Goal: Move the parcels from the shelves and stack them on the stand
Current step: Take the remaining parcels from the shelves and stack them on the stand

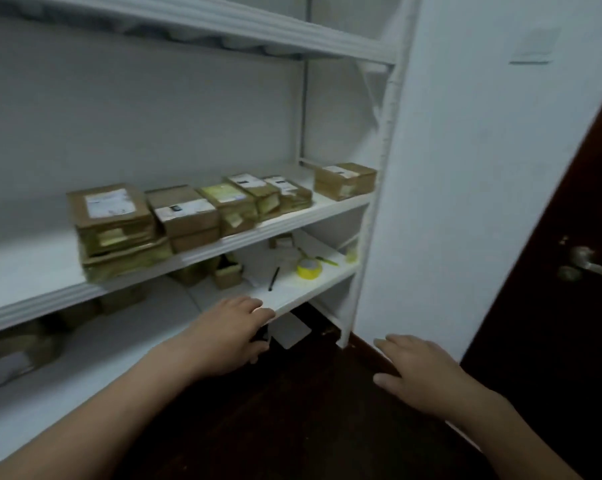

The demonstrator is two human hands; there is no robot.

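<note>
Far left, low on the lower shelf (136, 327): blurred brown parcels (12, 355), too smeared to read. One level up, along the middle shelf (22, 265), a row of flat cardboard boxes with yellow tape on the sides and white labels on top. Tall stack (110, 220) at the left end, then a leaning run of smaller boxes (244, 199), long sides angled back toward the wall, then a lone parcel (344, 180) by the white upright. Underneath, small cartons (226, 271), a black pen (273, 278) and a yellow tape roll (309, 268).

Now the left grip (230, 334): down at the front lip of the lower shelf, fingers loosely bent over the edge, holding nothing. Boxed row above it and a little to the left, so clearly the nearer hand for the tall stack.

Further right, the right grip (417, 372): over the dark floor (292, 427), fingers spread and relaxed, empty, well apart from every box. Far right, a dark door (552, 306) with a metal handle (583, 263).

No stand in view. Likely an upward reach next, one palm per side.
</note>
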